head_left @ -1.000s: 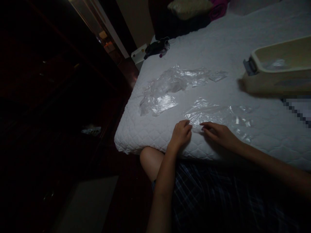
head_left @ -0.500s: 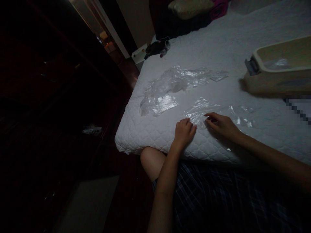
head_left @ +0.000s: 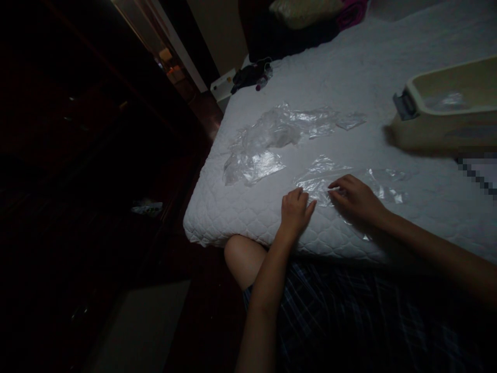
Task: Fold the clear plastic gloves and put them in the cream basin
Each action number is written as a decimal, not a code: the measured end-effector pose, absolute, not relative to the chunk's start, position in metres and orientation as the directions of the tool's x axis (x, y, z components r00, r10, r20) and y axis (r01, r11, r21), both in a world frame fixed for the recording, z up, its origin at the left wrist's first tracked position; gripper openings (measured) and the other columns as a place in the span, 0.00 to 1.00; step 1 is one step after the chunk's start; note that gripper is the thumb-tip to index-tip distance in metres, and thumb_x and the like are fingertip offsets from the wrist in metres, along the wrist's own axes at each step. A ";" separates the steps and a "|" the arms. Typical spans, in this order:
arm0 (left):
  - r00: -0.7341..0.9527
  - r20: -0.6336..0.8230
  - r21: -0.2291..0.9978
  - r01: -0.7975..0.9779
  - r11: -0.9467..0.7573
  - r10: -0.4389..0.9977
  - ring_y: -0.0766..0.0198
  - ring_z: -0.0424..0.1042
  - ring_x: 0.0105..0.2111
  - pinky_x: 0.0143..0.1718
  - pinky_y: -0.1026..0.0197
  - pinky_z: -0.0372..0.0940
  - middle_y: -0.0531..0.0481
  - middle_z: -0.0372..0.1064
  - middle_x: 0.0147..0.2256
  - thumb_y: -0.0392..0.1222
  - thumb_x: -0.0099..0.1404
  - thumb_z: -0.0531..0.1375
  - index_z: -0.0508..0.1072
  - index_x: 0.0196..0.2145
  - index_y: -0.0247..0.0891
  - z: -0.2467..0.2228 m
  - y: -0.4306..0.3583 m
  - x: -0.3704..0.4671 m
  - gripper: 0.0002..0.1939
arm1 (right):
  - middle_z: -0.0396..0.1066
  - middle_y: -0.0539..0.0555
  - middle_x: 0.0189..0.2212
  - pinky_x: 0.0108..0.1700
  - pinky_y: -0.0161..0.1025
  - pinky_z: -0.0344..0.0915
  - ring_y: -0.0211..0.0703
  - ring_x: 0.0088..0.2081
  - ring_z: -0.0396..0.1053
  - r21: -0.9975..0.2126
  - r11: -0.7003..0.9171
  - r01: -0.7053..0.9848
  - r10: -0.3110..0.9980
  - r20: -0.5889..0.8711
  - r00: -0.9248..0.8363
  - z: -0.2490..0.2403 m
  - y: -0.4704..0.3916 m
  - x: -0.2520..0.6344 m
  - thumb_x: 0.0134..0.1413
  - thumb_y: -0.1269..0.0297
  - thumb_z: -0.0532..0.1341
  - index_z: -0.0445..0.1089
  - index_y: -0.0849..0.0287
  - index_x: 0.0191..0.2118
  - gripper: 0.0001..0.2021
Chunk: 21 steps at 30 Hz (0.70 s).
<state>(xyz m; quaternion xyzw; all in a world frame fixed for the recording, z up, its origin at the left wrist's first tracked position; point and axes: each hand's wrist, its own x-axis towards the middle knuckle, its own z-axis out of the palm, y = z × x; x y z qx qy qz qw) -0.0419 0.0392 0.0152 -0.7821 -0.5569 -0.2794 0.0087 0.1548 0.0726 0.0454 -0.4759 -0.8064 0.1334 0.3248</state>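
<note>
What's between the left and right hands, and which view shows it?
Head view: between the left hand and right hand lies part of the clear, crinkled plastic film, on the white quilted bedcover.

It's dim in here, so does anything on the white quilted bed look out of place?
Yes: a cream, open-topped plastic bin and crumpled, clear plastic film, in two spreads, lie on the bed, where bedding would be more usual. No spill shows.

I'm in a dim bedroom, it seems: a quilted white bed (head_left: 217,212) before me, a cushion (head_left: 306,13) at its far side, a doorway (head_left: 171,59) beyond.
</note>
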 end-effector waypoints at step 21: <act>0.506 0.411 0.038 0.822 -0.569 0.758 0.57 0.69 0.39 0.41 0.54 0.62 0.45 0.72 0.34 0.41 0.71 0.51 0.72 0.32 0.37 0.022 0.025 -0.030 0.13 | 0.71 0.60 0.36 0.43 0.45 0.65 0.49 0.39 0.69 -0.323 0.602 0.730 0.794 0.337 -0.506 0.036 0.079 0.163 0.62 0.62 0.51 0.74 0.60 0.40 0.15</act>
